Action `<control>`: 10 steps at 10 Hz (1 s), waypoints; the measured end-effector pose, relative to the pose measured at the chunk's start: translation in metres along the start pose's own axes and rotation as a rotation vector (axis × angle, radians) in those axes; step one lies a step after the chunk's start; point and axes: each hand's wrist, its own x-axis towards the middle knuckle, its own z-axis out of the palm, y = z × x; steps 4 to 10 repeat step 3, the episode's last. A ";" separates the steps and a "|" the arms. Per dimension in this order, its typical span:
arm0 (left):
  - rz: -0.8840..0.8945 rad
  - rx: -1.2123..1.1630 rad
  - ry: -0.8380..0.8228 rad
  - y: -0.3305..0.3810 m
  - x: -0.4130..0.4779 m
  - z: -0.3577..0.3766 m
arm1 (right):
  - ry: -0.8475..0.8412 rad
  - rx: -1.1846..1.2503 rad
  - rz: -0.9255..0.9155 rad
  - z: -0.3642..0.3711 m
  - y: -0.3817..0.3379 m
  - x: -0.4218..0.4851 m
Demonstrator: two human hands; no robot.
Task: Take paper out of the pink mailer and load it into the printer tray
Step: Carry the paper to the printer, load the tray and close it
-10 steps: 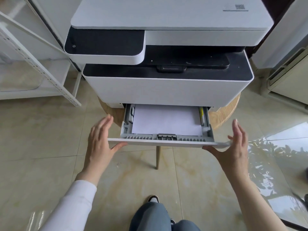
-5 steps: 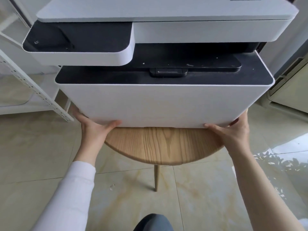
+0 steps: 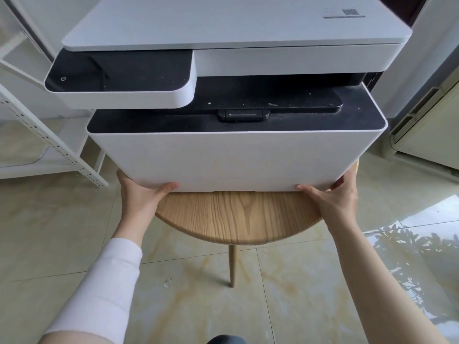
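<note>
A white printer with a black top panel stands on a round wooden table. Its paper tray is pushed in flush with the front, so the paper inside is hidden. My left hand grips the printer's lower left corner, thumb along the bottom front edge. My right hand grips the lower right corner the same way. The pink mailer is not in view.
A white perforated metal shelf frame stands at the left. A cream appliance sits on the floor at the right. Glossy tile floor surrounds the table, whose wooden leg shows below. A dark knee is at the bottom edge.
One second ago the tray was pulled out with paper visible; it slid shut. Both hands went to the printer's bottom corners and stay there; the view has shifted slightly.
</note>
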 end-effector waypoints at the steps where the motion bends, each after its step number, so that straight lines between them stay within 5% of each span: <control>1: -0.020 -0.021 -0.014 0.003 -0.007 0.002 | -0.007 0.012 0.020 0.001 -0.001 -0.004; 3: -0.226 -0.074 -0.012 0.010 -0.051 0.001 | 0.033 0.040 0.234 -0.003 -0.012 -0.045; 10: -0.226 -0.074 -0.012 0.010 -0.051 0.001 | 0.033 0.040 0.234 -0.003 -0.012 -0.045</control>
